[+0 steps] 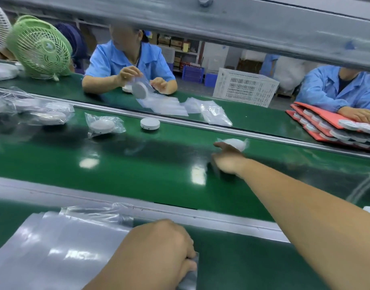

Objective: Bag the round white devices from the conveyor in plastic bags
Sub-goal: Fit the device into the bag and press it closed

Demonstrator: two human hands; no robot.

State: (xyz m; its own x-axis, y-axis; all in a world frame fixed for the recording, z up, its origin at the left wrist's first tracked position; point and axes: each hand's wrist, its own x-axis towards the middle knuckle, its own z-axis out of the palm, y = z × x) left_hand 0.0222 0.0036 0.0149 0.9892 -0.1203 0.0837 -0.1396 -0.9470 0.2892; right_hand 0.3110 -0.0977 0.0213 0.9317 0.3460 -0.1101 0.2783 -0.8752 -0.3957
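My right hand point(228, 160) reaches out over the green conveyor belt point(138, 164), blurred, fingers stretched toward a bagged round white device point(235, 143) lying just beyond it; whether they touch is unclear. My left hand point(165, 243) is curled at the near table edge and pinches the corner of a clear plastic bag point(190, 275). A stack of flat plastic bags point(54, 248) lies left of that hand. One bare white device point(150, 123) sits on the belt's far side, with a bagged device point(102, 125) to its left and more bagged devices point(50, 116) further left.
A grey beam point(221, 24) crosses overhead. Opposite, a person in blue point(127, 59) bags a device; loose bags point(200, 109) lie near them. Red trays of devices point(318, 120) sit far right under another person's hand. A green fan point(39, 47) and white crate point(244, 88) stand behind.
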